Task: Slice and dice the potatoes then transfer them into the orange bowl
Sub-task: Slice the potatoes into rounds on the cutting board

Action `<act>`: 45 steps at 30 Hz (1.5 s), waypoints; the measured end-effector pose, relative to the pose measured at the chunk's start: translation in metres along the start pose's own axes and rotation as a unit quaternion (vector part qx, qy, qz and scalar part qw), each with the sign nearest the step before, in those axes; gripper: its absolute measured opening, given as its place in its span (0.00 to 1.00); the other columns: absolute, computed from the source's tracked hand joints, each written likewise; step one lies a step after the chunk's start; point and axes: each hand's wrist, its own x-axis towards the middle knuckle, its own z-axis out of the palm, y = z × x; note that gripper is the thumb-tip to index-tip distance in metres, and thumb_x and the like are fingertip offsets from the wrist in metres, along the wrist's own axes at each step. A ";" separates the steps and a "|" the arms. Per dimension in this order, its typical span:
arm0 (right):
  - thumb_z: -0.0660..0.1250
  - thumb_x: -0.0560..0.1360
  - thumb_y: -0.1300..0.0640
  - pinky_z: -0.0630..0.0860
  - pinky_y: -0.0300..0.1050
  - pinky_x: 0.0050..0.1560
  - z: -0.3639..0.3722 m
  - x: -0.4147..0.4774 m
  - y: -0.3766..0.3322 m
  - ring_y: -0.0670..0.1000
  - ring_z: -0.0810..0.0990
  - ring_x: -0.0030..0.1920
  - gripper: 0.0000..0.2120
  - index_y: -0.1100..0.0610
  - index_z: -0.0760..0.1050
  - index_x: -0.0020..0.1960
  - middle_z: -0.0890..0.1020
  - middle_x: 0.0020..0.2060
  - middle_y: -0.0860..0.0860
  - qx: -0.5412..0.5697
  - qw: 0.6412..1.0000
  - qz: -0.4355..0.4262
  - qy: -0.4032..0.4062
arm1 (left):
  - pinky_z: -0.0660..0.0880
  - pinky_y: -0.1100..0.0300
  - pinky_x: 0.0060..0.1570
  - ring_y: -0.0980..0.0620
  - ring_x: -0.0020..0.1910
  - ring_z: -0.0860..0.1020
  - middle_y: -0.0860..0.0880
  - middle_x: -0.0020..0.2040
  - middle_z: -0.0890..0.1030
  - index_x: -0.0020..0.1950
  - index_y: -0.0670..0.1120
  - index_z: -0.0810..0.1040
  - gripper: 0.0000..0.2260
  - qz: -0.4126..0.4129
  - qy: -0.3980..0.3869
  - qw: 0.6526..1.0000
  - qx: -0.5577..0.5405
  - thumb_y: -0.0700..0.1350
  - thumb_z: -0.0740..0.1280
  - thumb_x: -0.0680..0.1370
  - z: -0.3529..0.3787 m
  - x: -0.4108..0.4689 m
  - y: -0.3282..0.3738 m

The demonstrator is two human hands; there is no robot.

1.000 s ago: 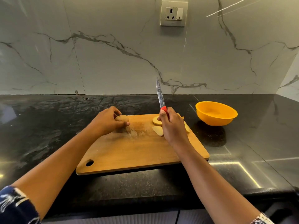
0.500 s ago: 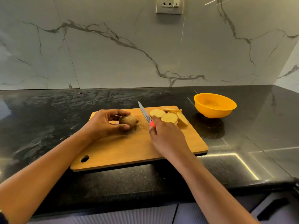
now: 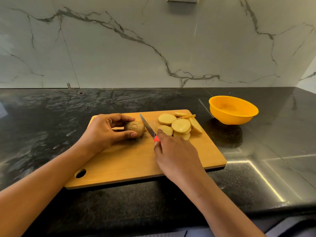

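The knife (image 3: 148, 127) now down beside potato (image 3: 134, 128).

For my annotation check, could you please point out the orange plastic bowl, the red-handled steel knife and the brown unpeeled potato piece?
orange plastic bowl (image 3: 229, 119): head view, outer front wall.
red-handled steel knife (image 3: 147, 126): head view, middle of blade.
brown unpeeled potato piece (image 3: 135, 128): head view, its skin.

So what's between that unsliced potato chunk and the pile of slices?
In the head view, just the knife, blade slanted over the board, separates potato chunk from slices; the right hand grips its red handle.

Potato (image 3: 135, 128) left of slices (image 3: 179, 125) on board (image 3: 133, 161); bowl (image 3: 233, 110) right.
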 end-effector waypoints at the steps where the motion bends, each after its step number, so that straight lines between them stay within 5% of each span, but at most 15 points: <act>1: 0.52 0.83 0.49 0.72 0.44 0.46 0.000 0.000 -0.001 0.50 0.77 0.54 0.20 0.50 0.61 0.73 0.79 0.57 0.49 0.001 1.000 -0.001 0.000 | 0.75 0.72 0.50 0.63 0.50 0.80 0.55 0.49 0.83 0.54 0.52 0.81 0.23 0.001 0.003 1.000 0.005 0.51 0.76 0.59 0.000 0.000 0.000; 12: 0.54 0.83 0.54 0.73 0.44 0.43 -0.006 0.010 -0.012 0.51 0.77 0.52 0.21 0.53 0.60 0.75 0.79 0.56 0.50 -0.027 0.999 0.010 -0.038 | 0.77 0.61 0.54 0.59 0.51 0.81 0.54 0.50 0.83 0.55 0.53 0.82 0.24 -0.006 0.012 0.999 0.035 0.53 0.76 0.60 -0.001 -0.002 0.001; 27: 0.56 0.82 0.56 0.67 0.45 0.41 -0.013 0.017 -0.024 0.50 0.72 0.43 0.10 0.55 0.73 0.59 0.78 0.49 0.51 -0.054 0.993 0.000 -0.109 | 0.76 0.68 0.53 0.60 0.48 0.81 0.55 0.48 0.83 0.52 0.52 0.81 0.23 -0.024 0.006 1.000 0.005 0.54 0.75 0.58 -0.001 -0.001 0.003; 35: 0.56 0.82 0.57 0.67 0.46 0.40 -0.023 -0.013 -0.021 0.51 0.73 0.45 0.11 0.55 0.71 0.62 0.77 0.50 0.51 -0.092 0.988 -0.016 -0.120 | 0.74 0.74 0.48 0.62 0.48 0.81 0.54 0.48 0.83 0.52 0.52 0.81 0.21 -0.036 -0.007 0.999 -0.013 0.50 0.75 0.60 -0.004 -0.001 0.002; 40: 0.54 0.82 0.56 0.70 0.45 0.42 -0.020 -0.003 -0.008 0.52 0.77 0.51 0.12 0.54 0.71 0.61 0.79 0.52 0.51 -0.073 0.991 0.057 -0.095 | 0.76 0.71 0.48 0.59 0.48 0.82 0.52 0.49 0.84 0.53 0.51 0.80 0.21 -0.052 -0.025 0.997 -0.053 0.46 0.75 0.61 -0.007 -0.001 0.002; 45: 0.54 0.82 0.53 0.69 0.44 0.41 -0.022 0.005 0.001 0.50 0.75 0.47 0.12 0.53 0.71 0.62 0.79 0.51 0.50 -0.055 0.993 0.083 -0.060 | 0.76 0.71 0.46 0.59 0.48 0.82 0.53 0.49 0.84 0.54 0.50 0.80 0.23 -0.061 -0.028 0.996 -0.063 0.46 0.76 0.60 -0.007 0.000 0.002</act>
